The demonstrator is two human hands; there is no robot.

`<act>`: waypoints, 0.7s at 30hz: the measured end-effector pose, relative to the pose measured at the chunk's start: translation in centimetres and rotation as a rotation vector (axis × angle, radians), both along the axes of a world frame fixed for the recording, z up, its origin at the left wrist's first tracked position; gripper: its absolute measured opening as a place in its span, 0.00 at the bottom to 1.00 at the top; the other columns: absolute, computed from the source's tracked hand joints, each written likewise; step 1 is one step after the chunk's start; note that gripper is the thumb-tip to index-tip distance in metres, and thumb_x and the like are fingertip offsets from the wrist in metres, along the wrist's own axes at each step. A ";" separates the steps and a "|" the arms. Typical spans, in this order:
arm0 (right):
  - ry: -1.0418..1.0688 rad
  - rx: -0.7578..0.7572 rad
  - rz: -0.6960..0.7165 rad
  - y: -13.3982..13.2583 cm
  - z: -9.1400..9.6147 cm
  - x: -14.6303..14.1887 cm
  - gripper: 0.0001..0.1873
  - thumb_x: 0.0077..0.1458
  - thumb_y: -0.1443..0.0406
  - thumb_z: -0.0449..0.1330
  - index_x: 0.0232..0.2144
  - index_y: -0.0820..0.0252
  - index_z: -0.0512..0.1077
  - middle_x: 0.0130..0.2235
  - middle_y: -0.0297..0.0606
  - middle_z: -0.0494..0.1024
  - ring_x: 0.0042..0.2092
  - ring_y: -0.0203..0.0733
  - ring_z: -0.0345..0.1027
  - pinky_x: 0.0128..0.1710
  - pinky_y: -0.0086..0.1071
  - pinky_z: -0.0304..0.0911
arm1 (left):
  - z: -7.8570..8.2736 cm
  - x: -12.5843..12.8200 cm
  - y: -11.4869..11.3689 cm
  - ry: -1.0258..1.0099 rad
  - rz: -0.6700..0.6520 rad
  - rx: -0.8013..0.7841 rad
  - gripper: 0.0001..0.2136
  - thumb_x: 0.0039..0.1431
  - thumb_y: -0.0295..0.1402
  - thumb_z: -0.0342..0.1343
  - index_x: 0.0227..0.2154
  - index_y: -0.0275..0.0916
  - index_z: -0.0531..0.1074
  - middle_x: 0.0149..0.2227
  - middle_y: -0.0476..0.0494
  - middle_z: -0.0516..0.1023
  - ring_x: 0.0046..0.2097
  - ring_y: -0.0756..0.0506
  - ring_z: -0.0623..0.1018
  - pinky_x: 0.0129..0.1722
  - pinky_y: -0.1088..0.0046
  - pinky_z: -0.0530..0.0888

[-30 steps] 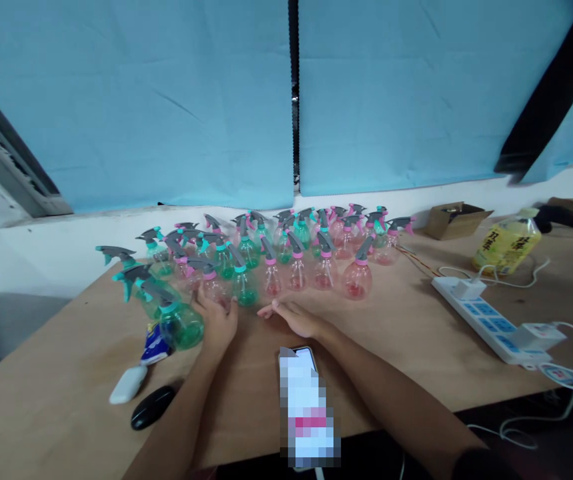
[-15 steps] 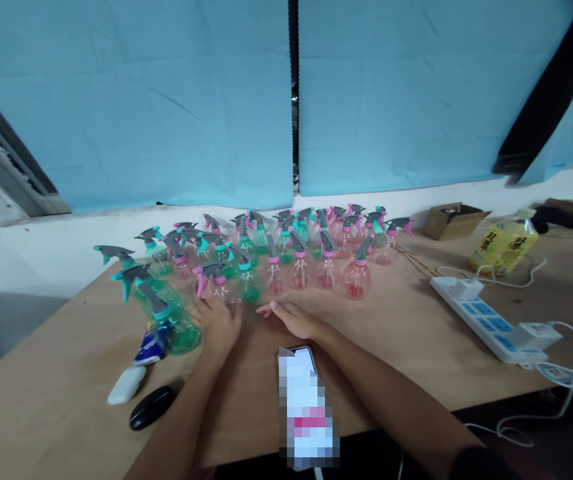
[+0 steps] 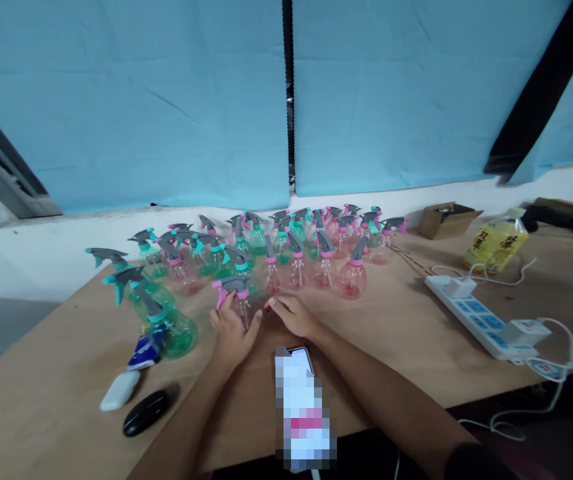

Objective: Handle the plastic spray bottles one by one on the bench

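My left hand point(image 3: 232, 333) is wrapped round a small clear-pink spray bottle point(image 3: 240, 301) with a grey trigger head and pink nozzle, standing near the table's middle. My right hand point(image 3: 294, 315) lies flat on the wood just right of it, fingertips touching the bottle's base. Behind them stands a crowd of several pink and green spray bottles point(image 3: 296, 257). Larger green bottles point(image 3: 164, 320) stand to the left of my left hand.
A phone point(image 3: 302, 400) lies near the front edge between my forearms. A black mouse point(image 3: 145, 413) and a white object point(image 3: 119, 390) lie at front left. A white power strip point(image 3: 484, 319) with cables, a yellow drink bottle point(image 3: 495, 245) and a cardboard box point(image 3: 447, 220) are on the right.
My left hand has pulled the pink spray bottle out of the group toward me and to the right. My right hand has shifted slightly to meet it.
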State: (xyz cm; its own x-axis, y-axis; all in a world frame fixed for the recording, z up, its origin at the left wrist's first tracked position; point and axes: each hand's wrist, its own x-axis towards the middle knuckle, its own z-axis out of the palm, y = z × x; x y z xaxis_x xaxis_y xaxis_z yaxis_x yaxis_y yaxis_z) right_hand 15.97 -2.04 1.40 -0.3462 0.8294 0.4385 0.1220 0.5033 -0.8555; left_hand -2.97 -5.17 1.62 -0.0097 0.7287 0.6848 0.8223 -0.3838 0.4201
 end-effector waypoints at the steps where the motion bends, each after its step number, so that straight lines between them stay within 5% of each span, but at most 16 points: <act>1: 0.023 0.038 -0.085 0.0 0.2 0.2 0.22 0.62 0.48 0.49 0.35 0.57 0.73 0.36 0.38 0.76 0.40 0.42 0.69 0.48 0.38 0.62 | -0.3 0.1 0.0 -0.030 -0.085 -0.012 0.35 0.56 0.47 0.58 0.60 0.32 0.56 0.60 0.26 0.61 0.61 0.29 0.62 0.59 0.45 0.57; 4: 0.106 0.157 -0.268 -0.4 1.2 0.9 0.17 0.57 0.51 0.58 0.41 0.57 0.68 0.38 0.38 0.73 0.41 0.42 0.66 0.47 0.37 0.62 | -0.7 0.8 -0.3 -0.143 -0.332 -0.127 0.35 0.58 0.43 0.58 0.63 0.36 0.50 0.61 0.28 0.60 0.62 0.34 0.64 0.60 0.50 0.62; 8: 0.133 0.237 -0.172 -0.9 2.8 1.3 0.31 0.54 0.54 0.63 0.56 0.55 0.60 0.53 0.44 0.69 0.53 0.46 0.64 0.56 0.40 0.58 | -0.1 2.1 -1.2 -0.306 -0.569 -0.311 0.31 0.59 0.40 0.58 0.62 0.41 0.55 0.62 0.32 0.64 0.63 0.37 0.66 0.62 0.53 0.62; 11: 0.123 0.213 -0.119 -0.9 3.5 0.9 0.30 0.56 0.55 0.61 0.58 0.52 0.61 0.56 0.43 0.69 0.56 0.47 0.63 0.57 0.41 0.58 | 0.4 3.0 -1.6 -0.431 -0.683 -0.425 0.26 0.59 0.39 0.58 0.60 0.42 0.62 0.62 0.35 0.67 0.63 0.38 0.66 0.63 0.54 0.62; 15: 0.088 0.116 -0.042 -0.4 3.5 0.9 0.17 0.56 0.61 0.58 0.48 0.54 0.72 0.41 0.37 0.76 0.45 0.44 0.69 0.48 0.39 0.65 | 0.1 3.1 -1.2 -0.542 -0.649 -0.489 0.26 0.55 0.40 0.62 0.56 0.43 0.69 0.59 0.39 0.71 0.62 0.37 0.68 0.62 0.53 0.63; 21: 0.114 -0.048 0.148 -0.2 4.0 1.9 0.20 0.47 0.71 0.54 0.42 0.55 0.75 0.34 0.33 0.77 0.35 0.39 0.70 0.42 0.35 0.67 | -0.9 2.1 0.3 -0.583 -0.522 -0.530 0.15 0.57 0.42 0.59 0.43 0.41 0.77 0.46 0.41 0.80 0.47 0.41 0.78 0.53 0.60 0.70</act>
